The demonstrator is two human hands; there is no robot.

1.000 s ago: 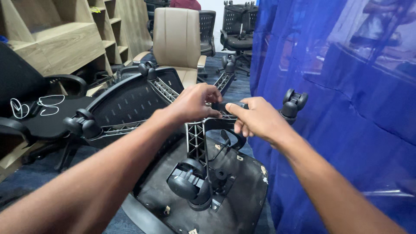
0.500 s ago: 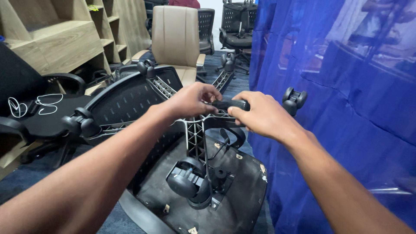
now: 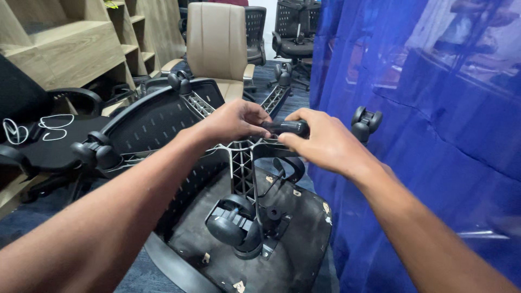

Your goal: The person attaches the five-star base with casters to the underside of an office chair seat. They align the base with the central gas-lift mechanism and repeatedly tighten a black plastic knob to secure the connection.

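Now I'm curling my left hand (image 3: 236, 120) and right hand (image 3: 320, 142) tightly around 1 dark cylinder (image 3: 285, 128) above the overturned chair's star base (image 3: 239, 149); 5 casters are showing.

Both arms reach forward, left hand (image 3: 234, 120) and right hand (image 3: 320, 142) curled in a closed grip, knuckles up.
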